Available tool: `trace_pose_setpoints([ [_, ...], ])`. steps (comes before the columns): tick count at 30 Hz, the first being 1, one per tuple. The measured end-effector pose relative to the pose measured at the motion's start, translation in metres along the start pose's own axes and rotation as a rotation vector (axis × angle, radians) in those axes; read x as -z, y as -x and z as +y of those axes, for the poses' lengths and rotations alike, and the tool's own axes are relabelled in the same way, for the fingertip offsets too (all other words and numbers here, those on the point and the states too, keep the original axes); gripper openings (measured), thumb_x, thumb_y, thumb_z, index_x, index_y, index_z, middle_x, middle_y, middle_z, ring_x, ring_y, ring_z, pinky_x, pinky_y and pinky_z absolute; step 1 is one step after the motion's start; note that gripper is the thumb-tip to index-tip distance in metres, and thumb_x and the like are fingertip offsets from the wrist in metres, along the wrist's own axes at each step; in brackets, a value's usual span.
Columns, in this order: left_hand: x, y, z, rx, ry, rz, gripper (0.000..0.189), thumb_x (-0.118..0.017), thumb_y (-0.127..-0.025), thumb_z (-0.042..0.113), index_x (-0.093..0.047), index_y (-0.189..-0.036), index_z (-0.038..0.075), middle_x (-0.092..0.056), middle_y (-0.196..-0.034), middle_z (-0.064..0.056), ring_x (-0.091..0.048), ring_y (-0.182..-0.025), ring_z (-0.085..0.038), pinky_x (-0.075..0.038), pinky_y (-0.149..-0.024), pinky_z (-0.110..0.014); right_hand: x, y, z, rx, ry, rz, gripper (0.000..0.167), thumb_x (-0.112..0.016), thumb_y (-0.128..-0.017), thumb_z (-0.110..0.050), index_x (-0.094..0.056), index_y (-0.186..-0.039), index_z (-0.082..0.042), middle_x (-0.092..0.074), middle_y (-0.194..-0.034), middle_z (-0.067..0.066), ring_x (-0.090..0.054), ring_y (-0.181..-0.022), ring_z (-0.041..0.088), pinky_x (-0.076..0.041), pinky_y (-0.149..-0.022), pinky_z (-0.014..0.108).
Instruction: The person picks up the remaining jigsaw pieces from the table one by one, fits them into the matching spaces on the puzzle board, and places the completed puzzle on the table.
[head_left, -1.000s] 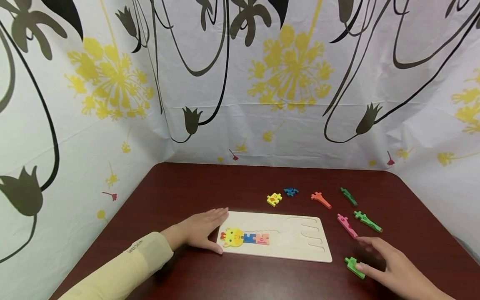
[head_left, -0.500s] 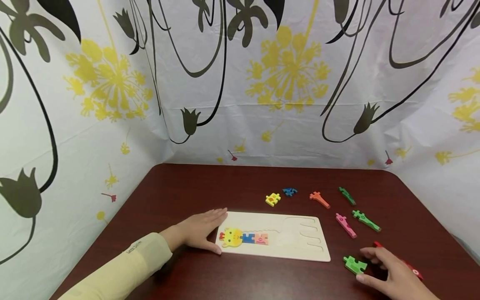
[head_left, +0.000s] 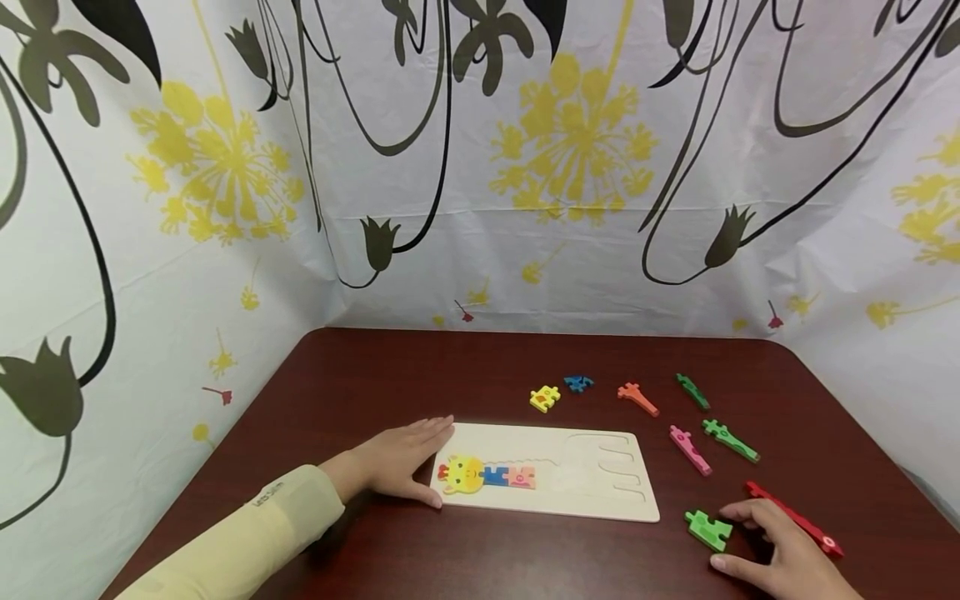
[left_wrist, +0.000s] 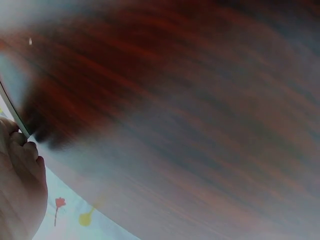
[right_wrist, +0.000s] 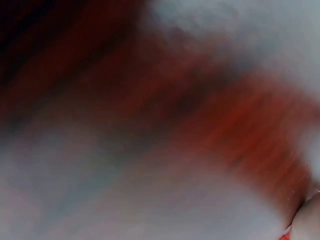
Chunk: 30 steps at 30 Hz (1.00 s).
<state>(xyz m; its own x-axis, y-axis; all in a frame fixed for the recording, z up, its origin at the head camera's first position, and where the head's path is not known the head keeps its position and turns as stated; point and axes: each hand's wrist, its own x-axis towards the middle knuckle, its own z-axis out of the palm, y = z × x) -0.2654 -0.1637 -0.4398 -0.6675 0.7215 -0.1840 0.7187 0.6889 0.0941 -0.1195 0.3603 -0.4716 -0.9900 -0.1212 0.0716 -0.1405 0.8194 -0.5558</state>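
A pale wooden puzzle board [head_left: 585, 467] lies on the table, with a yellow giraffe head [head_left: 463, 474], a blue piece [head_left: 496, 476] and a pink piece [head_left: 522, 477] set in it. My left hand [head_left: 401, 461] rests flat at the board's left edge, fingers extended; it also shows in the left wrist view [left_wrist: 22, 185]. To the right of the board is a green puzzle piece [head_left: 707, 531]. My right hand [head_left: 783, 550] rests around its right side, thumb and fingers apart; whether a fingertip touches it I cannot tell. Behind that hand lies a long red piece [head_left: 795, 518].
Beyond the board lie a yellow piece [head_left: 545, 398], a dark blue one [head_left: 578, 383] and an orange one [head_left: 638, 399]. Farther right are a dark green piece [head_left: 692, 391], a light green one [head_left: 731, 440] and a pink leg-shaped one [head_left: 690, 450]. A patterned curtain [head_left: 480, 250] hangs behind the table.
My right hand has drawn back slightly toward me, its thumb coming off the green piece. The red piece, hidden before, now shows behind the hand. My left hand stays put.
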Motion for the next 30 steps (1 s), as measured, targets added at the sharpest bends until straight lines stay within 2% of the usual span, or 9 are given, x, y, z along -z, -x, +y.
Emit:
trace_pose_setpoints([
  [9,-0.0017,-0.0001,-0.0021,-0.02,-0.032,0.006,0.113,-0.039,-0.076,0.087,-0.013,-0.157,0.013,-0.008,-0.163,0.0,-0.01,-0.147,-0.017,-0.02,-0.115,-0.039,-0.0027,0.0004,-0.002,-0.016,0.018,0.023,0.053,-0.085,-0.072,-0.037,-0.064,-0.112,-0.008,-0.056,-0.106,0.003,-0.048,-0.085,0.001,-0.049,-0.068,0.025],
  [21,-0.0013,0.0004,-0.0013,-0.038,-0.053,0.012,0.112,-0.037,-0.077,0.087,-0.013,-0.157,0.012,-0.009,-0.162,-0.002,-0.011,-0.147,-0.017,-0.019,-0.116,-0.038,-0.0035,0.0013,-0.0016,0.004,0.025,0.039,0.041,-0.083,-0.076,-0.035,-0.066,-0.107,-0.013,-0.055,-0.102,0.001,-0.047,-0.085,0.001,-0.048,-0.068,0.025],
  [30,-0.0014,-0.0005,-0.0009,-0.033,-0.046,0.012,0.112,-0.038,-0.077,0.086,-0.014,-0.157,0.012,-0.01,-0.162,-0.002,-0.011,-0.147,-0.018,-0.02,-0.116,-0.039,-0.0009,0.0016,-0.0035,-0.041,0.018,0.018,0.041,-0.081,-0.078,-0.037,-0.067,-0.108,-0.013,-0.056,-0.102,0.0,-0.049,-0.083,0.0,-0.048,-0.066,0.024],
])
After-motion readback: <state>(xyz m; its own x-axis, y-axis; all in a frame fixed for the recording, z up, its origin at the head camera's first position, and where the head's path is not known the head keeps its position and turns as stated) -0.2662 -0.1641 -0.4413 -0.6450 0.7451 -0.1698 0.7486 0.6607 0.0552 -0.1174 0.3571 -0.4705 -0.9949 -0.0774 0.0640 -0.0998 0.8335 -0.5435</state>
